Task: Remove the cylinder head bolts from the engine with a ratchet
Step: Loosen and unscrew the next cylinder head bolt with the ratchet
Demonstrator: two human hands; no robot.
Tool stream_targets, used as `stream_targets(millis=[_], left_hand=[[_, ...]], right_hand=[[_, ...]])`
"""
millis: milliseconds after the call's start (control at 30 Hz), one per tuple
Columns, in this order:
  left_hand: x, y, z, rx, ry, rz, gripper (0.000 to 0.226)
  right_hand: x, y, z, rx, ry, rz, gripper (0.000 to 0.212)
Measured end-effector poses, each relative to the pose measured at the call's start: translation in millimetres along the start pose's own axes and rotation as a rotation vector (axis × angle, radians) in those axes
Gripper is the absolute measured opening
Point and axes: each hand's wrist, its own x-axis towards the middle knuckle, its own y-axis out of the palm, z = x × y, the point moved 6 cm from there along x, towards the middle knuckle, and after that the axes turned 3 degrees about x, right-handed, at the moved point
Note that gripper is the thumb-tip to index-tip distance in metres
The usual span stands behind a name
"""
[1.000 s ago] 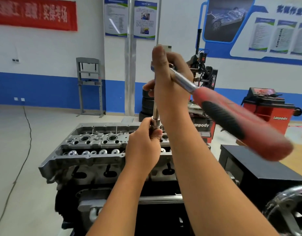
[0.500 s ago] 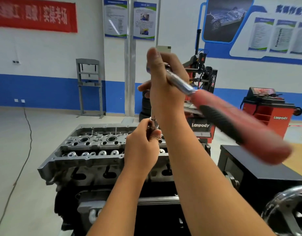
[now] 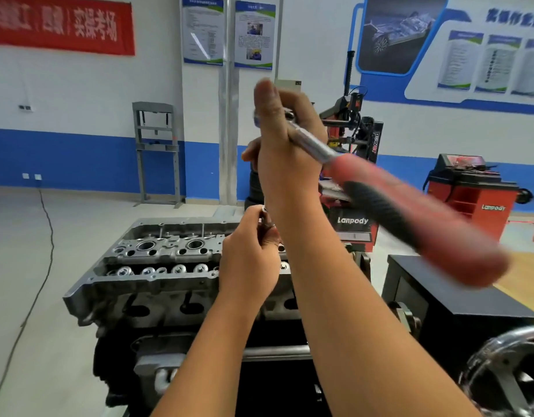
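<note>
Head view: right hand (image 3: pixel 285 145) grips ratchet (image 3: pixel 389 203) head, handle slanting down-right; left hand (image 3: pixel 249 260) pinches the upright extension (image 3: pixel 265 216) over the engine (image 3: pixel 157 266).

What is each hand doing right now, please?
Left hand: grips the extension just above the cylinder head.
Right hand: grips the ratchet near its head, held high.

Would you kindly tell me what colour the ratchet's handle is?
The ratchet handle is red with a black grip insert; head view.
</note>
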Motion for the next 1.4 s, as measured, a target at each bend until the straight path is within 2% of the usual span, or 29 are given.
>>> stream_targets(millis=[133, 233, 367, 433, 500, 567, 667, 733, 800, 900, 967, 1033, 1100, 1200, 1267, 1333, 1400], left_hand=[[2.8, 0.7, 1.3, -0.065, -0.016, 0.12, 0.024], [2.7, 1.5, 0.8, -0.014, -0.026, 0.056, 0.015], [-1.5, 1.3, -1.9, 0.026, -0.029, -0.047, 0.025], [-2.7, 2.2, -0.1, 0.039, -0.039, -0.058, 0.034], [-1.1, 2.0, 1.7, -0.024, -0.046, -0.03, 0.038], [1.7, -0.8, 1.0, -0.069, -0.015, 0.02, 0.037], [4.8, 0.1, 3.4, -0.139, -0.041, 0.094, 0.024], [3.8, 2.0, 3.7, -0.098, -0.057, 0.077, 0.019], [1.8, 1.8, 3.0, -0.015, -0.052, 0.0, 0.021], [-1.5, 1.8, -1.1, 0.066, -0.057, -0.099, 0.02], [-3.2, 4.5, -4.6, -0.046, -0.099, -0.09, 0.005], [-1.9, 3.6, -2.8, -0.125, -0.081, -0.105, 0.01], [0.4, -0.4, -1.0, -0.044, -0.022, -0.069, 0.026], [2.6, 3.3, 1.7, -0.086, -0.02, 0.089, 0.019], [3.1, 3.7, 2.1, -0.056, -0.042, 0.083, 0.015], [0.7, 3.0, 0.8, 0.004, -0.055, 0.006, 0.017], [-2.9, 2.5, -0.4, 0.067, -0.067, -0.07, 0.025]], right_hand=[[20.6, 4.4, 6.0, 0.368, 0.187, 0.03, 0.03], [19.1, -6.3, -1.7, 0.457, 0.292, 0.001, 0.024], [14.8, -8.2, 9.6, 0.263, 0.054, -0.133, 0.022], [8.2, -7.7, 7.2, 0.115, -0.048, -0.115, 0.023], [3.1, -1.5, 2.5, 0.012, -0.03, -0.037, 0.03], [9.5, 2.2, 5.3, 0.094, -0.017, -0.015, 0.028], [19.5, 2.7, 8.0, 0.316, 0.135, 0.001, 0.029], [18.7, -4.8, 4.7, 0.412, 0.21, -0.021, 0.028], [16.6, -8.8, 4.5, 0.389, 0.171, -0.062, 0.027], [12.3, -5.3, 13.8, 0.203, -0.042, -0.141, 0.023], [8.0, 1.2, 16.7, 0.057, -0.128, -0.152, 0.02], [6.2, 8.0, 14.6, 0.007, -0.103, -0.09, 0.02], [10.0, 10.2, 10.3, 0.104, 0.001, 0.0, 0.025], [16.0, -3.2, 4.7, 0.341, 0.166, 0.017, 0.035], [17.7, -9.5, 1.3, 0.435, 0.238, -0.006, 0.035], [18.3, -12.9, 1.3, 0.382, 0.185, -0.08, 0.033], [13.3, -14.4, 7.7, 0.268, 0.027, -0.167, 0.027]])
